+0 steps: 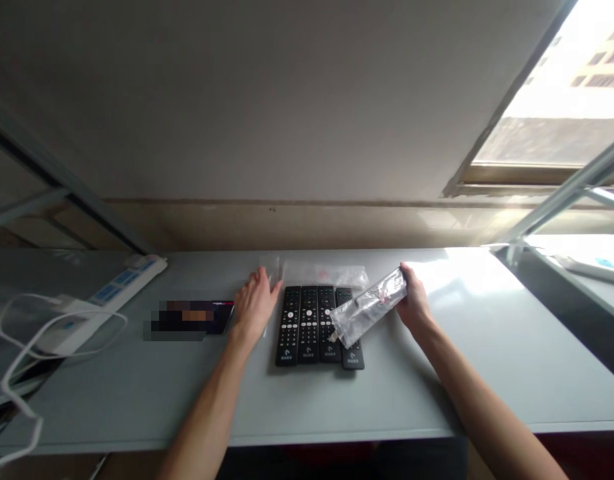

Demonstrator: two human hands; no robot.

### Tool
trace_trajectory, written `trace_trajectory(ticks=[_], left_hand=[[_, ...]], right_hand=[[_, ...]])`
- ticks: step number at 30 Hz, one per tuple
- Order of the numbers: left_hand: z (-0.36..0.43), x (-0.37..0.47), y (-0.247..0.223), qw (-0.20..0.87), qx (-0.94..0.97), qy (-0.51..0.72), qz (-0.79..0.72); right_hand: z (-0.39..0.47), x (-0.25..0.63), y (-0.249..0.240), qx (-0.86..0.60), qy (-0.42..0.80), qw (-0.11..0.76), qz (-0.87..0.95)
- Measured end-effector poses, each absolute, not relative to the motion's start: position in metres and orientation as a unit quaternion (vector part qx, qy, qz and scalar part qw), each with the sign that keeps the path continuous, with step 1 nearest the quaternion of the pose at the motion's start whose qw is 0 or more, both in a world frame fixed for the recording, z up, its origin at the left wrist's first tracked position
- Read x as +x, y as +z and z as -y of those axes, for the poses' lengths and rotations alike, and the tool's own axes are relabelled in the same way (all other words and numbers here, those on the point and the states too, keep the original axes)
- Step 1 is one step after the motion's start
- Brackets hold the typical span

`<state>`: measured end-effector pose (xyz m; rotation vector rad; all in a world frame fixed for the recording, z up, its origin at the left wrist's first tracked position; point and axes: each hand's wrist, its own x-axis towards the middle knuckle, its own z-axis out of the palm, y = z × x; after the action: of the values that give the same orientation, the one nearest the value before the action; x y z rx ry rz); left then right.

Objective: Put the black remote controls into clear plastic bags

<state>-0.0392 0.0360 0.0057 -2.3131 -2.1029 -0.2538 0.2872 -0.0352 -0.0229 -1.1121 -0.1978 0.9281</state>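
Note:
Several black remote controls [309, 333] lie side by side on the grey table [307, 407], their lower ends toward me. My right hand [413, 297] grips one end of a crinkled clear plastic bag [371, 307], which slants down to the left over the rightmost remotes. Whether anything is inside this bag I cannot tell. My left hand [257, 300] rests palm down left of the remotes, thumb apart from the fingers, touching or just over some clear plastic. Behind the remotes lies another flat clear plastic bag [327, 273].
A dark-screened device [221, 317], partly blurred out, lies left of my left hand. Farther left are a white power strip [131, 277] and a looping white cable [19, 400]. Metal frame bars [551, 207] flank the table, with a wall [287, 133] behind.

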Motion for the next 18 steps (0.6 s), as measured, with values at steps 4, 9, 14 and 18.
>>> trace_trajectory(ticks=[4, 9, 14, 18], left_hand=[[-0.037, -0.043, 0.005, -0.029, -0.730, -0.045, 0.681], [-0.050, -0.049, 0.015, -0.096, -0.697, -0.251, 0.665], [-0.072, -0.037, 0.029, -0.372, -0.635, -0.346, 0.581], [-0.090, -0.007, 0.028, -0.383, -0.652, -0.310, 0.575]], right_hand=[[0.036, 0.285, -0.018, -0.507, 0.418, 0.749, 0.088], [0.036, 0.287, -0.015, -0.502, 0.417, 0.753, 0.081], [0.034, 0.289, -0.013, -0.500, 0.414, 0.757, 0.072], [0.032, 0.292, -0.014, -0.491, 0.405, 0.768, 0.070]])
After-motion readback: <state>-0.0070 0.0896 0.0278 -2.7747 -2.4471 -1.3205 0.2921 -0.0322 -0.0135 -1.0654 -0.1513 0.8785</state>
